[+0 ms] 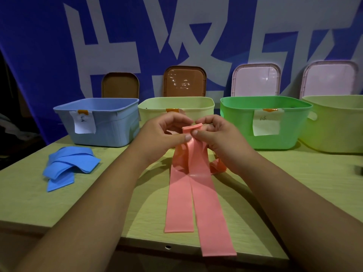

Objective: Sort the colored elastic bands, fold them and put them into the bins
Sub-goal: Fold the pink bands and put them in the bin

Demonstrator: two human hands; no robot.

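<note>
Mid-fold on the pink band (196, 193), judging by the doubled top. Pinched there by left hand (167, 132) and right hand (218, 134), fingers (185, 137) curled tight on the fold, raised over the desk (39, 203) in front of the yellow bin (176, 104). Hanging down in two long flat tails, smooth and slightly glossy, lower lengths lying on the desk toward its near edge. Probably well short of finished: blue bands (68, 165) heaped loose and unfolded near the blue bin (117, 132), an orange strip (217, 166) crumpled by the right wrist. Cannot tell what lies inside the bins, green bin (239, 134) included.
</note>
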